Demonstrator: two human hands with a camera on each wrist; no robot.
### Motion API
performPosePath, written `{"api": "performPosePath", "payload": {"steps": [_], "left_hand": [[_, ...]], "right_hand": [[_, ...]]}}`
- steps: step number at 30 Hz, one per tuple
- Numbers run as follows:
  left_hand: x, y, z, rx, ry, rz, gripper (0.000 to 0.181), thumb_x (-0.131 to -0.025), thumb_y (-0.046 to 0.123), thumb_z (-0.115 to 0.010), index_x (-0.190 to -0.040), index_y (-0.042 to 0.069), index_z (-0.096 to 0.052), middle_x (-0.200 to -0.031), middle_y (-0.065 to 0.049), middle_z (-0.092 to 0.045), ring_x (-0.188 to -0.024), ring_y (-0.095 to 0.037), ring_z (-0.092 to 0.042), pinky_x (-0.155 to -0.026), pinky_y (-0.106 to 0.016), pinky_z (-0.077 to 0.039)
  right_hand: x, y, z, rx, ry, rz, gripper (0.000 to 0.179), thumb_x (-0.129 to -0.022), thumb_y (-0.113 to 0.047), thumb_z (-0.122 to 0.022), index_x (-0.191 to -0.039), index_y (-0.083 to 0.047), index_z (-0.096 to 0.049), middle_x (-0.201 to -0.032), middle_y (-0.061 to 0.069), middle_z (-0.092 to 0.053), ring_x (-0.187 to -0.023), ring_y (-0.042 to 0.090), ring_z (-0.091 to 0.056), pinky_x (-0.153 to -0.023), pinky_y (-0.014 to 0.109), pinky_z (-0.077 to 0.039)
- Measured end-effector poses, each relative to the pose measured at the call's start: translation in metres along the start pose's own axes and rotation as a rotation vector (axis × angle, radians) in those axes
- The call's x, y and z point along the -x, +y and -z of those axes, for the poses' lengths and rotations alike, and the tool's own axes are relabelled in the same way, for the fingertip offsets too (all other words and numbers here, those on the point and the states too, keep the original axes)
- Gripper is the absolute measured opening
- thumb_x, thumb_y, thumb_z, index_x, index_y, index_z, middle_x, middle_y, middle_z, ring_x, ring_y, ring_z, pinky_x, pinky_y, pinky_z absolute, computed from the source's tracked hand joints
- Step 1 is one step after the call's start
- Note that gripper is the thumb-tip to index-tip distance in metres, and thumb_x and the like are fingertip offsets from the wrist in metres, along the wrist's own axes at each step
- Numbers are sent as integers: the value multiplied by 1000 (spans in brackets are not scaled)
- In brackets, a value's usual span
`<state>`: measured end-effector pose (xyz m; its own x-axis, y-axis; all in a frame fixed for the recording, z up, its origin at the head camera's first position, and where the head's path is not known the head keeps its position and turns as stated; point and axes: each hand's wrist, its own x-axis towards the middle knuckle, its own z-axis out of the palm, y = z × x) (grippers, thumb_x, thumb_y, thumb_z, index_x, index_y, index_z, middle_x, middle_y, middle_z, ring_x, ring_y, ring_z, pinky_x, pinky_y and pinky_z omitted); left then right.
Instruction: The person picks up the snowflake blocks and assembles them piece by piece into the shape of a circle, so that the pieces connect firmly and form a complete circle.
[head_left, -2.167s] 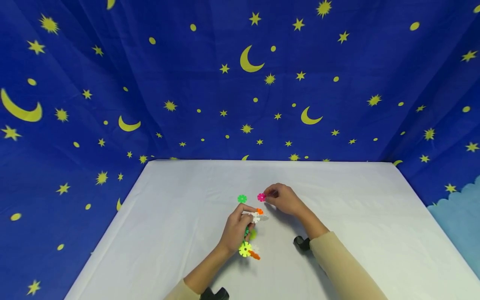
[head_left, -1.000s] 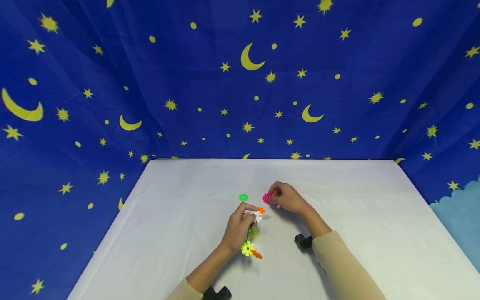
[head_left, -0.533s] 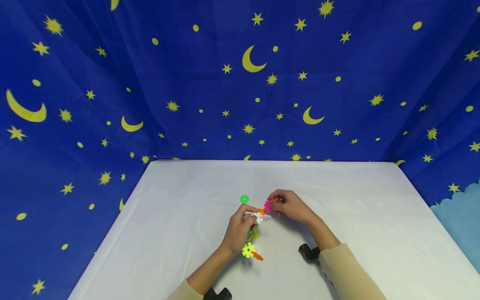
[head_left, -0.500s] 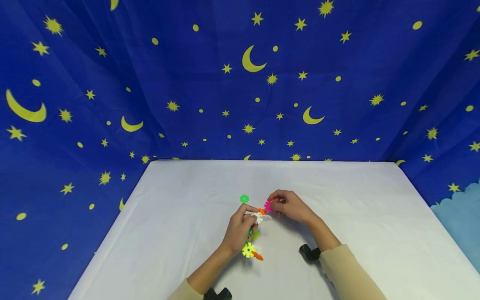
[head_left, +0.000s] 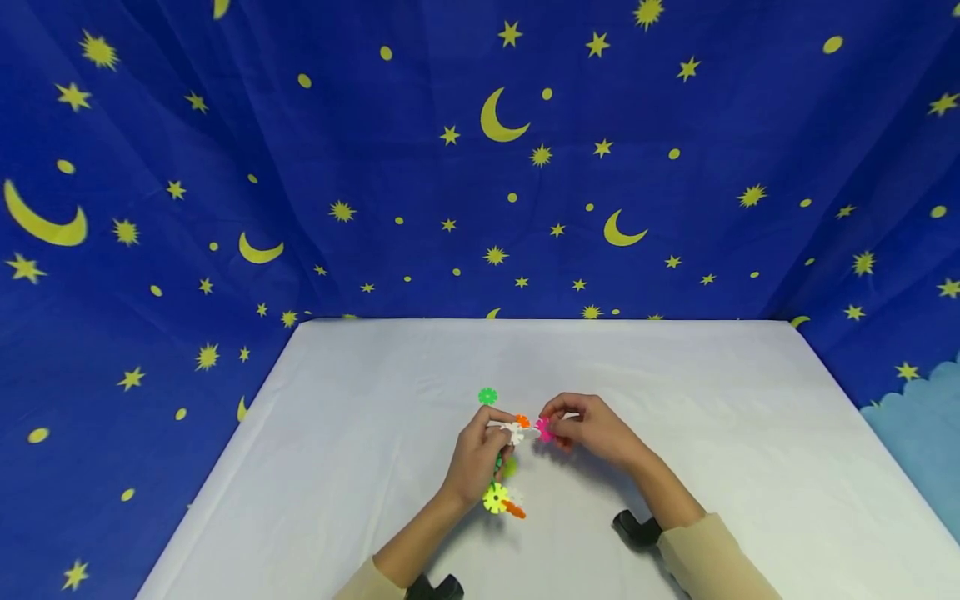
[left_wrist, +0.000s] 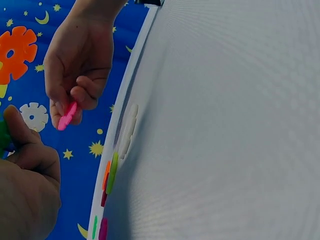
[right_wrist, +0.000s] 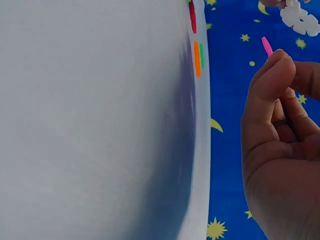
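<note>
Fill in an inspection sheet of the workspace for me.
Surface: white tabletop, shadows under the hands.
Job's things: cluster of flower-shaped disks, apparently joined; pink disk, apart from the cluster in both wrist views.
Clutter: green disk loose on the tabletop; the left wrist view also shows a lime piece lying there.
Hands: left hand grips the cluster; right hand pinches the pink disk.
Cables: nothing seen.
Surroundings: blue curtain with yellow moons and stars.
</note>
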<state>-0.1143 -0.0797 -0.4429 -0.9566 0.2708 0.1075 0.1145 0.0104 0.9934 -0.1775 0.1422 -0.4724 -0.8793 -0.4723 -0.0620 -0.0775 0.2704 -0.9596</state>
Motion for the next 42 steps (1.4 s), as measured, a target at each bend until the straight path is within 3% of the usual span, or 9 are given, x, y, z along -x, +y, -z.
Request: {"api": "performPosePath", "payload": {"steps": [8,12,21,28,35,42], "left_hand": [[0,-1,0,4,-4,4,20,-98,1,-41,-113,2,-53,-67,-31,-49,-43,-10,-39,-42,-21,-38],[0,-1,1,8,-9,-6,20,-99,1,-40,-115,1,-53,-71,-39,-47,-43,-9,-39,-43,-21,-39],[0,0,0,-8,-5,-3,20,-98,0,-40,-113,0,-52,-71,-40,-47,-44,-8,-39,-43,-21,-39],[0,0,0,-2,-1,-6,19,-98,0,-40,-113,0,-52,-71,-41,-46,-43,-9,-39,-43,-21,-39],[0,0,-1,-6,3,-8,19,-98,-1,-40,-113,0,-53,-65,-29,-48,-43,-11,-39,-42,-22,-39],[0,1,-1,-13,-3,6,20,-98,1,-40,-114,0,-53,-71,-40,-47,-44,-10,-40,-44,-21,-39]], "right_hand": [[10,-2,1,-7,-12,-8,20,-96,-11,-56,-112,-2,-63,-79,19,-61,-63,24,-55,-58,42,-51],[13,-5,0,-40,-5,11,24,-96,-9,-55,-116,2,-61,-81,25,-60,-64,28,-56,-57,46,-52],[16,-9,-2,-19,-31,25,23,-98,-12,-53,-114,1,-64,-70,9,-54,-57,17,-47,-53,30,-45],[18,-12,-4,-36,3,53,24,-98,-12,-54,-114,3,-63,-72,11,-56,-58,16,-48,-52,36,-46],[19,-11,-7,-71,20,53,24,-98,-13,-55,-114,3,-64,-78,14,-58,-60,17,-49,-52,32,-46],[21,-19,-11,-115,35,58,20,-97,-9,-56,-112,2,-63,-81,18,-59,-61,19,-51,-53,34,-47]]}}
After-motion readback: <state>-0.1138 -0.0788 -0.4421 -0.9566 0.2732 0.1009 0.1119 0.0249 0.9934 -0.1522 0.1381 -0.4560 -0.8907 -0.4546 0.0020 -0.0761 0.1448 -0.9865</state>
